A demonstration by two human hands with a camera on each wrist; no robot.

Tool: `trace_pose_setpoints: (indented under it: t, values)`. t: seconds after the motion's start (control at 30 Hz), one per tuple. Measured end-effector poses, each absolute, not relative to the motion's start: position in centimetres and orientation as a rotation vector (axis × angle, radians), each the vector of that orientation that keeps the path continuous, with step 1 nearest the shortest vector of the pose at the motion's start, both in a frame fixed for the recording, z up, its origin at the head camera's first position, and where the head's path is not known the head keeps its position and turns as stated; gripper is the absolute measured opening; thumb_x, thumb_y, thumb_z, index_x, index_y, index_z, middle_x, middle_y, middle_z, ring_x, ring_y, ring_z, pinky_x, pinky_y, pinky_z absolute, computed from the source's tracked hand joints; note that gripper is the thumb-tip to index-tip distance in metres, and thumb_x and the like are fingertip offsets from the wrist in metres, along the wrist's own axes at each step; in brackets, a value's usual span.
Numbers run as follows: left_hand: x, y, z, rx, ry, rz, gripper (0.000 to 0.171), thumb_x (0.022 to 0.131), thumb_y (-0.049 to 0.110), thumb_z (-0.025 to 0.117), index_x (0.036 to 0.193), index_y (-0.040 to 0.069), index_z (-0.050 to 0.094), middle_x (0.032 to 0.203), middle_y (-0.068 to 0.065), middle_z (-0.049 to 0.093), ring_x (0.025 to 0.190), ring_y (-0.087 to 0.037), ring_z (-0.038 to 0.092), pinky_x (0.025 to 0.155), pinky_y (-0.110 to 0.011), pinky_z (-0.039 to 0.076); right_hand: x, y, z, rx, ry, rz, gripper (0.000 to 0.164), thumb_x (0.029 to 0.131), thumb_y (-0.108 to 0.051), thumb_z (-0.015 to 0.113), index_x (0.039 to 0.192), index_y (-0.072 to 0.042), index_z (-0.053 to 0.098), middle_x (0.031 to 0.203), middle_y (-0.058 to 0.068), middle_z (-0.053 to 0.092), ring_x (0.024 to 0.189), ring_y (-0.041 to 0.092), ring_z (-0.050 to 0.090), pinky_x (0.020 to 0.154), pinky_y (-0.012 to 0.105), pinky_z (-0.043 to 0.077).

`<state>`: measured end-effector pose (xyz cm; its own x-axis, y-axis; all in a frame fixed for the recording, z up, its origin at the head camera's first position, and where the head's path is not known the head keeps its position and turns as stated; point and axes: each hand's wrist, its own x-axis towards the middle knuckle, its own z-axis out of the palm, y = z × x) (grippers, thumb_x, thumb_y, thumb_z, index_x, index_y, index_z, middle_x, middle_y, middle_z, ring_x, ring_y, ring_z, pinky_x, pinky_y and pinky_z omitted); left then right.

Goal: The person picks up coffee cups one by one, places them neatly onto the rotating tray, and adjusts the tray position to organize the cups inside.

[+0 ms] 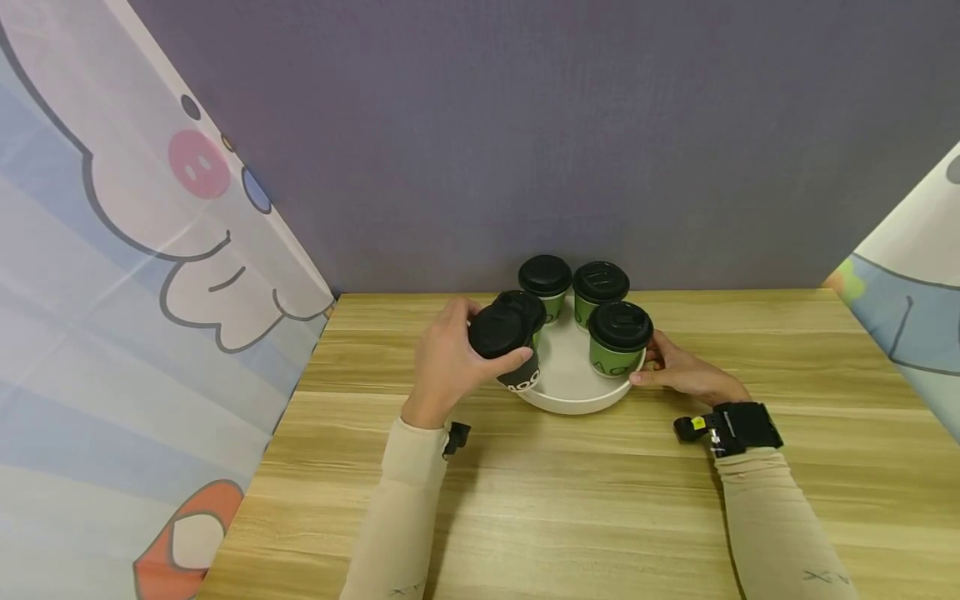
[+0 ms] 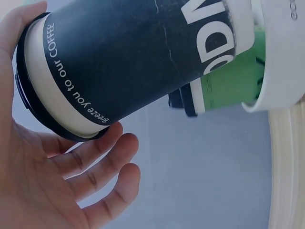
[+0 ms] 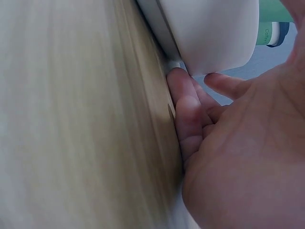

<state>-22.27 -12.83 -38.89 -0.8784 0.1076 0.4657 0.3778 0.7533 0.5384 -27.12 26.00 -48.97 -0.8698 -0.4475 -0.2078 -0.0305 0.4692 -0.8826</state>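
My left hand (image 1: pixel 450 354) grips a dark paper coffee cup (image 2: pixel 128 57) near its black lid (image 1: pixel 498 331), with thumb and fingers on opposite sides. The cup tilts over the left rim of a round white tray (image 1: pixel 568 406). Behind it stands a green cup (image 2: pixel 233 78), partly hidden. More green cups with black lids are in the tray: one at the back left (image 1: pixel 551 306), one at the back right (image 1: pixel 583 311) and one at the front right (image 1: pixel 611 358). My right hand (image 1: pixel 686 371) holds the tray's right edge, fingers curled low against it in the right wrist view.
The tray stands on a wood-grain table (image 1: pixel 585 500), close to a grey upright panel (image 1: pixel 555 125) along the back. A cartoon-printed cloth (image 1: pixel 97 333) hangs at the left, and another printed cloth (image 1: pixel 911 283) at the right.
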Motion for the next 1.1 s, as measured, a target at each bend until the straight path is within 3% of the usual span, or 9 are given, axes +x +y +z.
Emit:
trace_pose_setpoints:
  t: [0.47,1.1]
  values:
    - [-21.9,-9.7,-39.7,-0.42,-2.489,-0.807,0.084,0.065,0.074,0.08,0.118,0.012,0.06,0.112,-0.001,0.065,0.1,-0.021,0.064,0.079,-0.039,0.057,-26.9,25.9,-48.7,-0.425,2.307,-1.383,0.093,0.095,-0.021,0.074,0.159,0.0,0.011,0.134,0.026,0.049,0.117,0.029,0.05,0.091,0.028,0.043]
    - [-21.8,-5.4,-42.7,-0.477,-2.422,-0.626,0.087,0.065,0.076,0.08,0.12,0.01,0.064,0.112,-0.004,0.057,0.102,-0.022,0.053,0.091,-0.035,0.049,-27.1,25.9,-49.0,-0.4,2.337,-1.328,0.095,0.095,-0.027,0.073,0.16,-0.003,0.009,0.138,0.025,0.049,0.122,0.033,0.051,0.094,0.036,0.04]
